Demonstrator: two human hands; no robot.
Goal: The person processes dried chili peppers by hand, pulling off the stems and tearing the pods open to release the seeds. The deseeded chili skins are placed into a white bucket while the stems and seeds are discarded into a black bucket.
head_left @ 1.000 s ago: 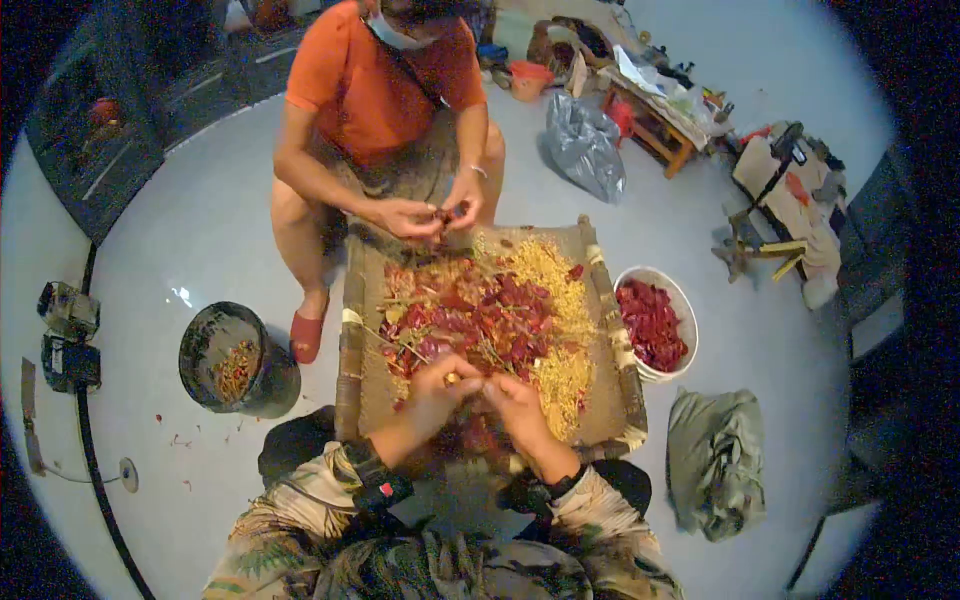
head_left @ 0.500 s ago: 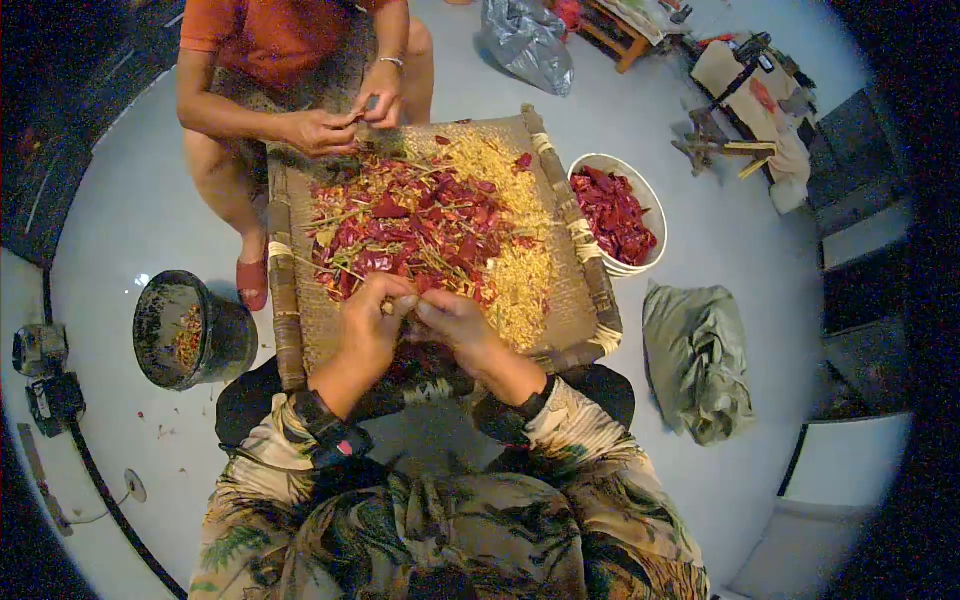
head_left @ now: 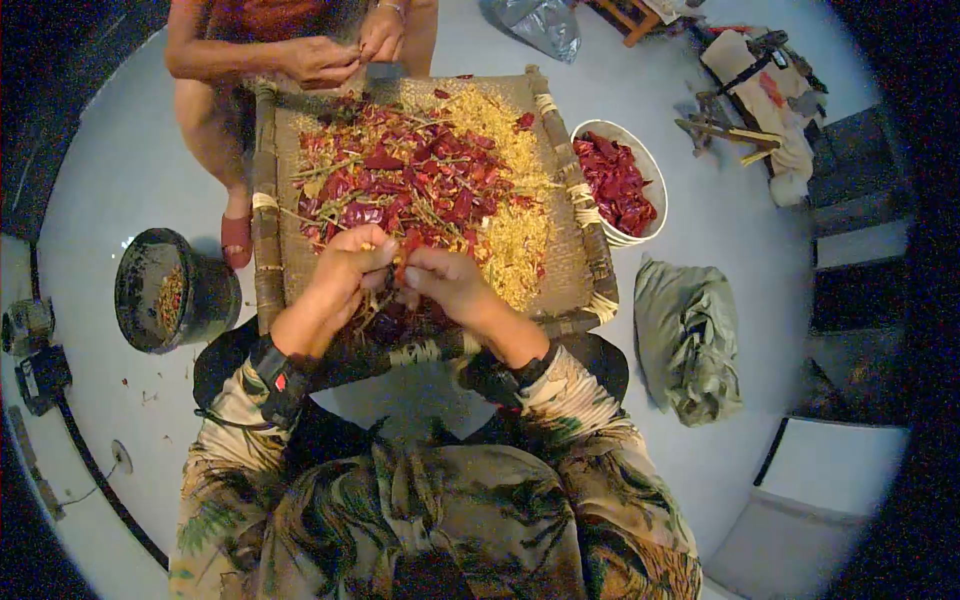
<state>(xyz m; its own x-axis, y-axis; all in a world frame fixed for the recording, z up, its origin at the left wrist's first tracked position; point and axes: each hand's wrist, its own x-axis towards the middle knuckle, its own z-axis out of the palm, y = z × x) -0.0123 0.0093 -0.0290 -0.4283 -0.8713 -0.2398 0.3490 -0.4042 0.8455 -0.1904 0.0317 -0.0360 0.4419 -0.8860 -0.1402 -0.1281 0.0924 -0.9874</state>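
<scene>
Both hands meet over the near edge of a woven tray [head_left: 565, 285] framed with dark poles. My left hand [head_left: 345, 268] and my right hand [head_left: 452, 285] are closed, fingertips pinching a red dried chili pepper [head_left: 408, 246] between them. Part of the chili is hidden by the fingers. Just beyond lies a heap of broken dried red chilies [head_left: 440, 165] mixed with stems. Yellow seeds [head_left: 520, 255] are spread along the tray's right side.
Across the tray, another person's hands [head_left: 345, 55] pinch something small. A white bucket [head_left: 655, 205] of red chilies stands right of the tray, with a greenish sack [head_left: 690, 340] nearer me. A black bucket [head_left: 215, 300] with bits inside stands left.
The camera view has shifted, so the tray and buckets sit higher in the picture. My fingertips have parted slightly, and more of the red chili shows between them.
</scene>
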